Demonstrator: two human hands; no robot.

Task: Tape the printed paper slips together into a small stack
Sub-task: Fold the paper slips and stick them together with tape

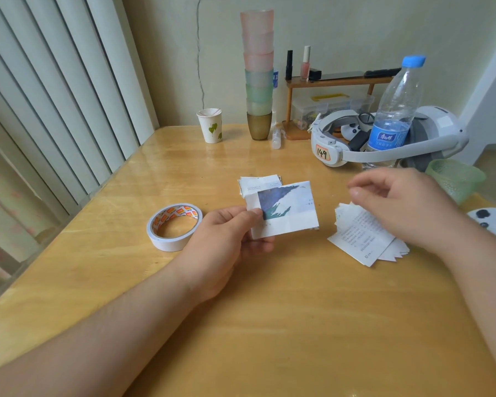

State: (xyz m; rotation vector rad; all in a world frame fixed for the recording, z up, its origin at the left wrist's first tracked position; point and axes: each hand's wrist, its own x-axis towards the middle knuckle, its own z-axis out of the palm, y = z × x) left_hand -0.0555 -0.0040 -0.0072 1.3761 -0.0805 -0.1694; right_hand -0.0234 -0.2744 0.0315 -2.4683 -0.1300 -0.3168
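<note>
Left grip [226, 233]: thumb on top, fingers under, pinching the picture slip [284, 209] by its left edge, held just above the desk [269, 325]. Right grip [398, 202]: fingers loosely curled and blurred, hovering over the loose slip pile [367, 239]; looks like it holds nothing. A second small pile [259, 184] lies just behind the held slip. Tape roll [174, 226] sits flat just left of the left hand, untouched.

Judgement: mid-collection, taping not started. To do it well, take one slip off the loose pile, square its edges against the held one, keep the pinch at the corner so the long edge stays free for tape.
</note>
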